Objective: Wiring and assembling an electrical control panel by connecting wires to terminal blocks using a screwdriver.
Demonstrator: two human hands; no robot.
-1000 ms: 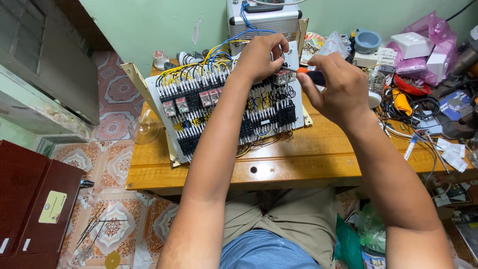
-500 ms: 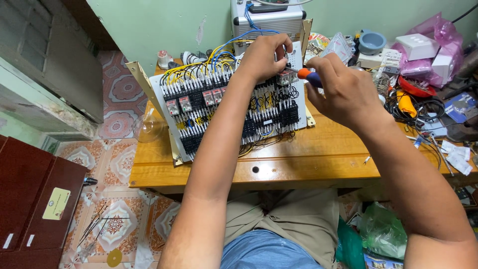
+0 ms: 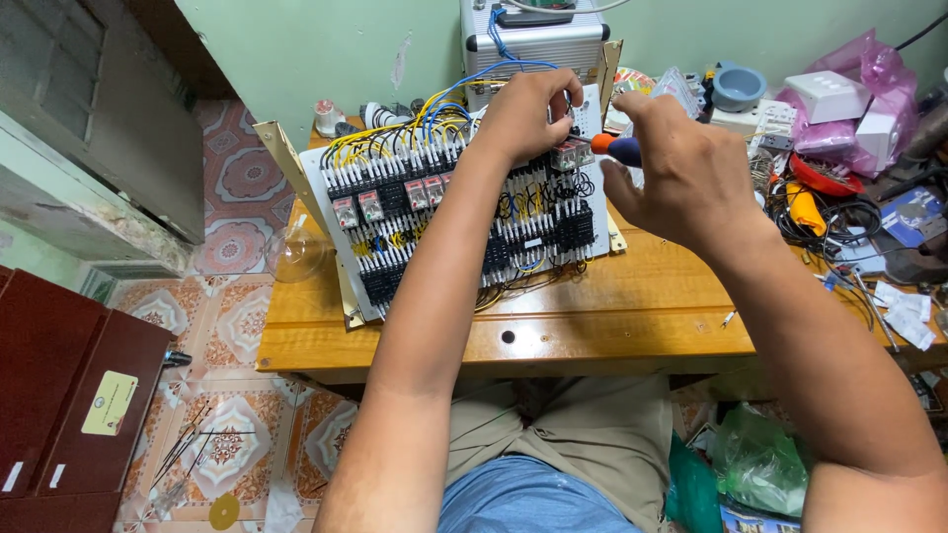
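Wooden desk (image 3: 632,316): screwdriver (image 3: 617,149) inside right hand (image 3: 681,178) grip.

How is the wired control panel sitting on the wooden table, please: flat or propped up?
Propped up at a tilt: the control panel leans on cream side brackets, its lower edge on the wooden table.

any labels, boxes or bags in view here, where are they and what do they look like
Yellowish label: rectangular sticker on the dark red cabinet, lower left.
White boxes: two squarish ones at the table's far right, against pink plastic bags.
Green plastic bag: crumpled, on the floor under the table's right side.
Paper slips: small, white, at the right table edge.
No screens visible.
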